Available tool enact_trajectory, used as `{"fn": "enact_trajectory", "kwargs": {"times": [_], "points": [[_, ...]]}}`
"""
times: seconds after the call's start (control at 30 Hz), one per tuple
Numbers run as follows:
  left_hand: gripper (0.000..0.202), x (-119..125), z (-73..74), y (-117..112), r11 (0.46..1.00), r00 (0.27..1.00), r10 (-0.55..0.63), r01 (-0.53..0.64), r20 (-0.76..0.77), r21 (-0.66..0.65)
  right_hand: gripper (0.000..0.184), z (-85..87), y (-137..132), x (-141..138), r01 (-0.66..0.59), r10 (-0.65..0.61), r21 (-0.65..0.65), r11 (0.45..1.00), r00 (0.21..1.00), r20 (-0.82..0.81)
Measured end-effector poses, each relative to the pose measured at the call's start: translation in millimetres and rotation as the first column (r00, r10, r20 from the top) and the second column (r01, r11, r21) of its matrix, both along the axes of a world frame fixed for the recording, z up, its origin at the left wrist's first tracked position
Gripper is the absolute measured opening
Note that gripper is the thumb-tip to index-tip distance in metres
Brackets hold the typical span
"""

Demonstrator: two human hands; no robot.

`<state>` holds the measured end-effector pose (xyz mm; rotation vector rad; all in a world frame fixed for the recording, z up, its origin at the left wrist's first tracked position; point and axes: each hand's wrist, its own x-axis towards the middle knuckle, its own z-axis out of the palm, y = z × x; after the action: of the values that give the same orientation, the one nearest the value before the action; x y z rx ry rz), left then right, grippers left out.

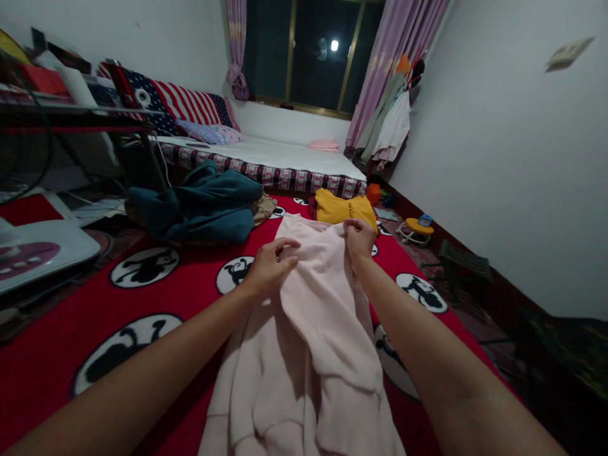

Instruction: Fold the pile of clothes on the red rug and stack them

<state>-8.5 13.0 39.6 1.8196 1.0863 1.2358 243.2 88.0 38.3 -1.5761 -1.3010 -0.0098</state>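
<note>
A pale pink sweatshirt [323, 304] lies lengthwise in front of me on a red blanket [199, 354], its sleeves folded in over the body and its neckline at the far end. At the far right shoulder, the fingers of my right hand [360, 239] are closed in a pinch on the cloth. My left hand [272, 263] rests at the sweatshirt's left edge, thumb and forefinger apart, with no cloth visibly gripped between them. Just beyond the neckline is a folded yellow garment [344, 208]. A heap of teal clothing [204, 202] lies to the far left.
A bed [285, 158] with a white cover stands under the window. To the left is a cluttered desk [80, 120]. Along the right wall are a yellow-topped stool [418, 226] and a dark folding stool [463, 263]. Clothes [392, 126] hang in the far right corner.
</note>
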Motion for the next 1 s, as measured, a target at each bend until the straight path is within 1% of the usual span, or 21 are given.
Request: {"fn": "enact_trajectory", "kwargs": {"times": [0.07, 0.1, 0.13, 0.2, 0.27, 0.33, 0.47, 0.5, 0.57, 0.63, 0.7, 0.8, 0.87, 0.93, 1.0], "points": [[0.029, 0, -7.2, 7, 0.999, 0.992, 0.009, -0.003, -0.128, 0.049, 0.038, -4.2, 1, 0, 0.060, -0.049, -0.095, 0.994, 0.993, 0.109], [0.027, -1, -12.1, 10, 0.997, 0.979, 0.018, -0.002, -0.201, 0.079, 0.037, -8.4, 1, -1, 0.067, -0.042, -0.152, 0.986, 0.986, 0.162], [0.026, -1, -17.2, 11, 0.994, 0.965, 0.028, 0.001, -0.262, 0.109, 0.034, -13.6, -1, -3, 0.052, -0.010, -0.204, 0.978, 0.979, 0.203], [0.025, -2, -26.4, 12, 0.987, 0.942, 0.047, 0.007, -0.332, 0.159, 0.029, -24.4, -4, -6, 0.017, 0.054, -0.271, 0.962, 0.966, 0.252], [0.026, -2, -32.3, 12, 0.982, 0.935, 0.059, 0.009, -0.350, 0.190, 0.030, -31.9, -7, -11, 0.001, 0.099, -0.321, 0.947, 0.950, 0.297], [0.025, -2, -34.9, 13, 0.977, 0.935, 0.066, 0.010, -0.348, 0.212, 0.034, -33.9, -10, -15, 0.038, 0.119, -0.378, 0.925, 0.916, 0.382], [0.022, -3, -36.4, 14, 0.972, 0.941, 0.067, 0.014, -0.332, 0.236, 0.044, -27.3, -17, -21, 0.193, 0.155, -0.489, 0.851, 0.797, 0.584], [0.021, -3, -36.8, 14, 0.971, 0.941, 0.065, 0.017, -0.331, 0.240, 0.046, -25.6, -20, -21, 0.211, 0.171, -0.507, 0.836, 0.778, 0.605], [0.022, -4, -37.4, 14, 0.969, 0.938, 0.067, 0.020, -0.339, 0.246, 0.048, -23.8, -30, -22, 0.204, 0.226, -0.544, 0.814, 0.751, 0.620], [0.023, -4, -37.8, 14, 0.967, 0.928, 0.076, 0.020, -0.364, 0.253, 0.049, -24.5, -43, -21, 0.157, 0.295, -0.572, 0.805, 0.731, 0.616], [0.024, -4, -37.6, 13, 0.962, 0.914, 0.099, 0.013, -0.394, 0.274, 0.050, -26.7, -59, -22, 0.107, 0.334, -0.582, 0.806, 0.729, 0.598], [0.023, -4, -36.3, 7, 0.941, 0.892, 0.149, 0.004, -0.426, 0.337, 0.051, -30.2, -92, -26, 0.063, 0.334, -0.574, 0.817, 0.758, 0.560], [0.021, -6, -34.7, -1, 0.925, 0.886, 0.160, 0.020, -0.435, 0.380, 0.052, -31.2, -118, -26, 0.014, 0.355, -0.583, 0.812, 0.782, 0.513], [0.019, -10, -32.3, -12, 0.909, 0.890, 0.124, 0.075, -0.438, 0.409, 0.052, -30.7, -148, -23, -0.114, 0.421, -0.591, 0.799, 0.808, 0.413], [0.019, -17, -28.2, -26, 0.891, 0.894, 0.032, 0.177, -0.448, 0.417, 0.047, -28.6, -179, -15, -0.321, 0.514, -0.549, 0.772, 0.823, 0.243]]}}
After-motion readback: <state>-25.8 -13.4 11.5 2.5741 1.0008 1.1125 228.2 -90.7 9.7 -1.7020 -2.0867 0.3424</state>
